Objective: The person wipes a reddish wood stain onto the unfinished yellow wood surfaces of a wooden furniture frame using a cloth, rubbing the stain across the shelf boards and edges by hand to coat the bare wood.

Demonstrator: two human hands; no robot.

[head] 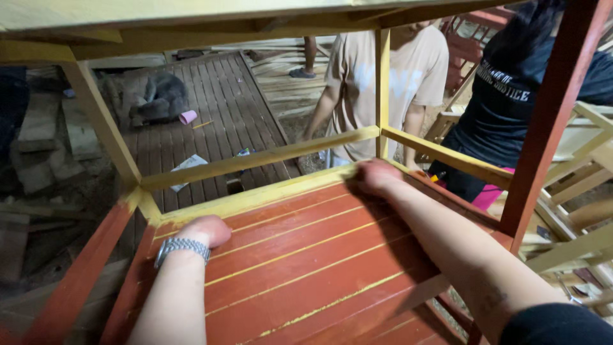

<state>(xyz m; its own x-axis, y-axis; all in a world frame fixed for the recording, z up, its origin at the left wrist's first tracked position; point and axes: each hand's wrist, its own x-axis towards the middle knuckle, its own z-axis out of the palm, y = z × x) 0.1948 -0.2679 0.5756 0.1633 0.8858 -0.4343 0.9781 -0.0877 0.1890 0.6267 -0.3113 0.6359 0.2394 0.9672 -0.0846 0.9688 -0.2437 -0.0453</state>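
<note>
A wooden frame with a red slatted shelf (pixel 306 255) and yellow rails (pixel 262 158) fills the view. My left hand (pixel 205 229), with a metal watch at the wrist, curls over the shelf's far edge at the left. My right hand (pixel 375 175) grips the same far edge near the yellow corner post (pixel 382 89). Both forearms lie over the red slats. The fingers of both hands are hidden behind the edge.
Two people stand just beyond the frame: one in a beige shirt (pixel 415 70), one in a dark shirt (pixel 511 96). A red post (pixel 549 121) rises at the right. A brown slatted panel (pixel 211 115) with a pink cup (pixel 188 117) lies on the ground.
</note>
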